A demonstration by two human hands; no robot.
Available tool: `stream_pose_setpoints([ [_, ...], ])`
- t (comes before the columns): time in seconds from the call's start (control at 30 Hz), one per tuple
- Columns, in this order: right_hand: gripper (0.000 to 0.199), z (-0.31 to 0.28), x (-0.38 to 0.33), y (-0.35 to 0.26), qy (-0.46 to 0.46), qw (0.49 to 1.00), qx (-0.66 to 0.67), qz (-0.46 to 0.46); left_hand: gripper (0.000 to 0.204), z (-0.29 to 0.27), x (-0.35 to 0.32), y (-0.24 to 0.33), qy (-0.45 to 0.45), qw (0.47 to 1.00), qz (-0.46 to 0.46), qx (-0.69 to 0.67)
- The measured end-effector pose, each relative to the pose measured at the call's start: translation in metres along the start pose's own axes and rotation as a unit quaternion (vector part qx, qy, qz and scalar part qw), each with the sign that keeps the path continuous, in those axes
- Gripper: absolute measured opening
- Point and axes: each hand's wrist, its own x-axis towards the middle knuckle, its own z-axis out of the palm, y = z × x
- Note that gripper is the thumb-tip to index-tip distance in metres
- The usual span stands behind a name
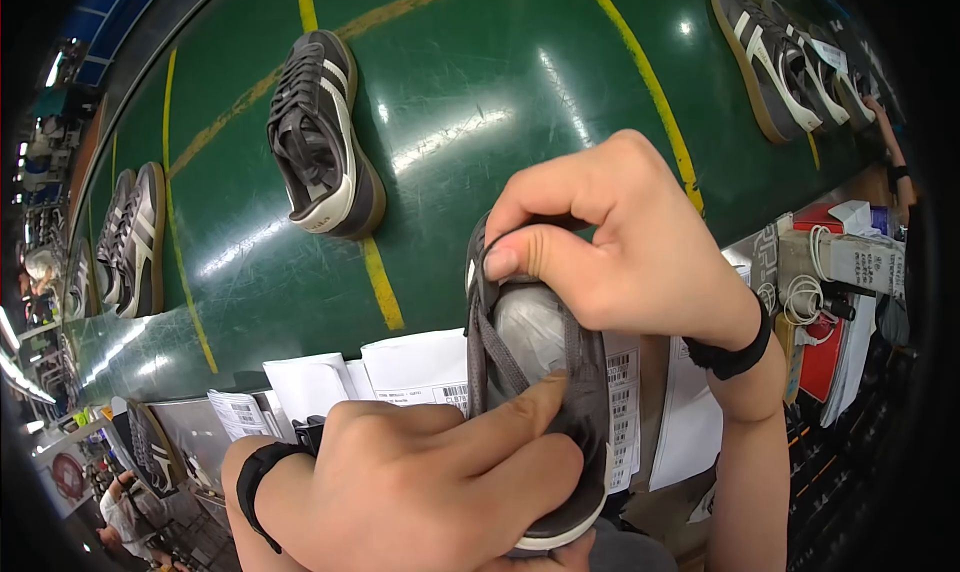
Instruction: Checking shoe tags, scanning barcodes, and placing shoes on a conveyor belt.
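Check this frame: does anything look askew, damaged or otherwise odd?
Nothing stands out. Both hands, left and right, grip a grey sneaker stuffed with pale paper. Other sneakers lie on their sides, apart, on the green belt; papers line its near edge.

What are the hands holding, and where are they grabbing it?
Both hands hold a grey sneaker. The left hand grips its lower side, forefinger on the opening's edge. The right hand pinches the top end, at the tongue.
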Motion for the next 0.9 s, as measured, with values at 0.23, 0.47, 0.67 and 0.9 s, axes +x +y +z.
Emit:
stream_pose_setpoints([
  [0.23,0.013,-0.007,-0.012,-0.007,0.059,0.972,-0.143,-0.177,0.048,0.010,-0.009,-0.012,0.048,0.994,0.098,-0.012],
  [0.47,0.012,-0.047,0.015,0.014,0.260,0.904,-0.292,-0.175,0.057,-0.015,-0.017,-0.123,0.261,0.928,-0.091,0.249],
  [0.67,0.016,0.011,0.062,0.011,0.179,0.945,-0.228,-0.152,0.040,-0.022,-0.009,-0.183,0.185,0.941,0.030,0.283],
  [0.9,0.043,0.053,0.012,-0.039,0.008,0.966,-0.207,-0.157,0.032,-0.009,-0.046,-0.024,0.004,0.996,0.005,0.085],
])
